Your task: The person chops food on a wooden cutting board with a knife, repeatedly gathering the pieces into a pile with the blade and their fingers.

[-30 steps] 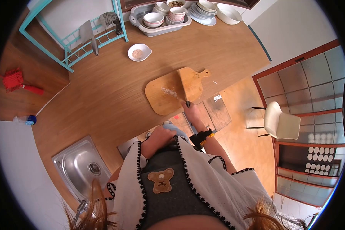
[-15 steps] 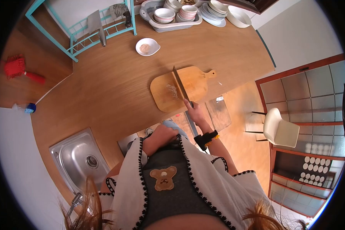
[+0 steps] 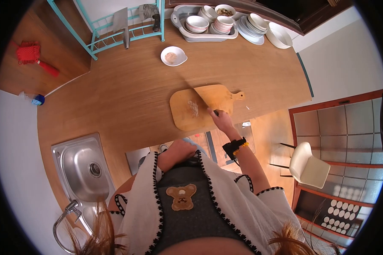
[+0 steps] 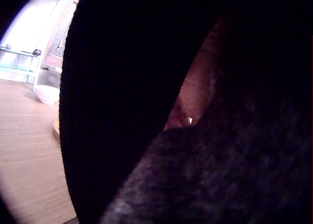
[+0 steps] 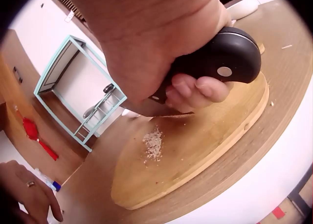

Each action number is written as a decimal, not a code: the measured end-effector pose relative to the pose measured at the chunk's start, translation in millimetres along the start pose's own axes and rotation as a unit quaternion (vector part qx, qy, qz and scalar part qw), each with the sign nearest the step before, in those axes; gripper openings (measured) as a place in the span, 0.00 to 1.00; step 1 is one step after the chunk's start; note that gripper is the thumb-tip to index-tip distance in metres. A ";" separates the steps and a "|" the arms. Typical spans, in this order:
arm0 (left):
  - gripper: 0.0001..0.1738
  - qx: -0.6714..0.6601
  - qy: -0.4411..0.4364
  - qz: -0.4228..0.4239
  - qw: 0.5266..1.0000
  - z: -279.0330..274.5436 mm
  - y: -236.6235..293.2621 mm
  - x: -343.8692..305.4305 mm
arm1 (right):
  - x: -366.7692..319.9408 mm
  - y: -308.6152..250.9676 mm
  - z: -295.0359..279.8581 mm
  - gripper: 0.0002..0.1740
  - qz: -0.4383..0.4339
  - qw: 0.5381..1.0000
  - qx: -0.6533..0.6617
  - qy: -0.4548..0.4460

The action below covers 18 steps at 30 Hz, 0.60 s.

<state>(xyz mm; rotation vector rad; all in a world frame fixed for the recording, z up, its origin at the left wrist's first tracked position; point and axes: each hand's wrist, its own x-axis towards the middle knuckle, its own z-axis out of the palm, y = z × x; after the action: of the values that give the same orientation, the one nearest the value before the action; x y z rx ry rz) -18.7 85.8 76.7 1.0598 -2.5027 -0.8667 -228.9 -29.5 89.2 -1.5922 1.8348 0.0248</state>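
Note:
My right hand (image 3: 223,121) grips the black handle (image 5: 215,57) of a large knife. Its blade (image 5: 154,108), blurred in the head view, slants over the wooden cutting board (image 3: 223,95), the tip pointing past the far edge. Pale minced bits (image 3: 193,109) lie left of the blade, on the board. My left hand (image 3: 181,151) rests at the waist, away from the board, loosely curled with nothing visible in it. In the right wrist view the left hand (image 5: 29,189) shows a ring. Dark cloth fills most of the left wrist view.
Beyond the board stands a small white bowl (image 3: 174,56) with pinkish contents. Behind are a turquoise rack (image 3: 106,38) holding blades, a grey basin (image 3: 208,37) of bowls, and stacked plates (image 3: 251,32). A sink (image 3: 83,170) is at left, a chair (image 3: 308,168) at right.
The knife has swung so that its tip points farther left past the board's far edge. My right hand still grips it; the left stays at the waist. The head view has shifted.

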 end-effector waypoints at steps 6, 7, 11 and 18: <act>0.08 0.009 -0.021 -0.046 0.999 1.2 7.3 16.9 | 2.0 16.9 -10.0 0.33 -0.111 0.988 -0.093 -0.048; 0.08 0.008 -0.010 -0.044 0.999 2.4 8.3 19.2 | -1.1 20.8 -12.4 0.33 -0.113 0.988 -0.094 -0.048; 0.08 0.000 0.013 -0.058 0.998 2.8 12.1 31.2 | -12.4 33.7 -24.0 0.31 -0.168 0.983 -0.064 -0.036; 0.07 0.027 0.091 -0.055 0.994 5.6 26.5 59.1 | -21.6 31.0 -19.2 0.31 -0.057 0.981 0.114 -0.144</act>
<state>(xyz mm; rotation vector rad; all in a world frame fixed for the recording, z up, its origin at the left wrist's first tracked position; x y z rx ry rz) -76.7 59.8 90.6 1.2441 -2.3473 -0.6997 -265.2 -11.8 101.8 -1.4461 1.4678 -0.0069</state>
